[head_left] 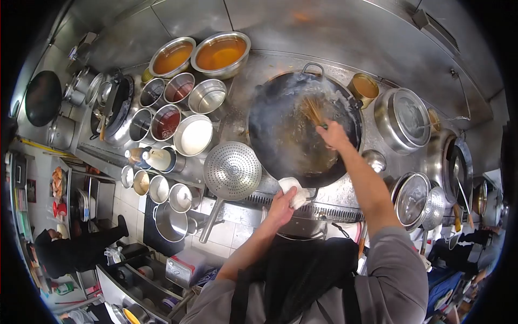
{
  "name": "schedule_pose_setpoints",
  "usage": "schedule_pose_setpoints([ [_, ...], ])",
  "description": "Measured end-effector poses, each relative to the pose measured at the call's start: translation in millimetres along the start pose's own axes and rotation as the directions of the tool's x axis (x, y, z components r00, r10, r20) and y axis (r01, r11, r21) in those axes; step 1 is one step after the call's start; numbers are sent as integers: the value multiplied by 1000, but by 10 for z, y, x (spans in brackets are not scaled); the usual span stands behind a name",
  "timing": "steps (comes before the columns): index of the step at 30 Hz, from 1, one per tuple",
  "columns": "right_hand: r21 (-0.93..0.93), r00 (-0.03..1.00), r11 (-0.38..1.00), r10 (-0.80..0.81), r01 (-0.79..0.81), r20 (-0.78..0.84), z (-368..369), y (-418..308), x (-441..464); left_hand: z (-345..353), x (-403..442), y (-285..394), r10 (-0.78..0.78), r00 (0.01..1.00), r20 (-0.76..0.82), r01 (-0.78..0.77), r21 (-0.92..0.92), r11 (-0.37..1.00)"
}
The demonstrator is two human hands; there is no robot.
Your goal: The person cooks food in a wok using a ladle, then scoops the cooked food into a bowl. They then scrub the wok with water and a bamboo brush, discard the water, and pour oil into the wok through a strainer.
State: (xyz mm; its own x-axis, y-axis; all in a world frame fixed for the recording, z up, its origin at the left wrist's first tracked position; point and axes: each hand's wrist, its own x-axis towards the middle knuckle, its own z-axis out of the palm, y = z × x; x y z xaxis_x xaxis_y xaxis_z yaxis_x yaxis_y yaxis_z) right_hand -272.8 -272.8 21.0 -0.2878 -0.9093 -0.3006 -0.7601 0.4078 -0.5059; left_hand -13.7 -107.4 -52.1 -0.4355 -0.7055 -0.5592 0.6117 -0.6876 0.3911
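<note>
my right hand is closed round the grip of a brown bamboo brush, its bristles down inside the large round black wok, among steam and murky wet residue. my left hand is wrapped round a folded white cloth at the wok's near edge, by the metal handle there. the wok sits on the steel range, its far loop handle up by the back wall.

the steam makes me judge the metal is hot: if the cloth slips or soaks through, my left fingers could get burnt. leaning my right forearm too low could bring it onto the near rim. a hard sweep of the brush might splash hot liquid towards the dented-looking brass-coloured tin beside the wok, or the perforated steel strainer just left of it.
</note>
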Motion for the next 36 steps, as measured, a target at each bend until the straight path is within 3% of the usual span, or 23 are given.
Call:
schedule_pose_setpoints([
  [1,211,995,974,74,-87,70,41,-282,-108,13,0,-7,15,1000,6,-15,4,1000],
  [3,405,996,913,4,-41,92,259,-421,-202,39,-27,-2,31,1000,-1,-31,10,999],
  [6,525,971,847,-49,-83,233,502,-533,-406,100,-48,-11,36,999,-27,-35,20,999],
  [12,447,863,894,-198,-36,465,276,-196,-1033,151,-19,-27,39,997,-61,-33,96,995],
  [13,401,844,866,-436,300,311,466,220,-914,172,-13,-24,39,997,-72,-32,105,994],
  [14,297,732,745,-658,598,178,625,713,-764,175,-12,-22,39,996,-85,-29,115,993],
  [16,161,706,829,-545,536,453,43,1084,-791,111,26,-53,34,996,-77,-24,117,993],
  [17,33,806,964,-238,262,543,-544,737,-1015,90,49,-58,35,997,-72,-26,116,993],
  [18,-121,806,992,93,-27,584,-1028,414,-1172,98,56,-50,29,997,-69,-21,116,993],
  [20,-170,939,980,-40,103,343,-883,702,-814,114,43,-29,20,998,-65,-13,112,994],
  [23,-408,983,894,-175,183,58,-243,520,-561,94,72,-38,3,999,-43,1,109,994],
  [24,-431,991,893,-107,131,78,-66,211,-668,99,68,-36,10,999,-39,-6,111,994],
  [27,-352,989,924,-138,150,60,476,-105,-978,155,44,-42,33,999,-31,-29,114,993],
  [30,-405,958,889,-105,211,268,190,-95,-1421,137,39,-54,38,998,-43,-33,127,991],
  [34,-658,993,746,-40,104,111,-167,677,-969,67,117,-86,34,998,-51,-27,132,991],
  [36,-541,993,835,-119,100,1,-327,594,-543,42,139,-90,24,998,-66,-16,124,992],
])
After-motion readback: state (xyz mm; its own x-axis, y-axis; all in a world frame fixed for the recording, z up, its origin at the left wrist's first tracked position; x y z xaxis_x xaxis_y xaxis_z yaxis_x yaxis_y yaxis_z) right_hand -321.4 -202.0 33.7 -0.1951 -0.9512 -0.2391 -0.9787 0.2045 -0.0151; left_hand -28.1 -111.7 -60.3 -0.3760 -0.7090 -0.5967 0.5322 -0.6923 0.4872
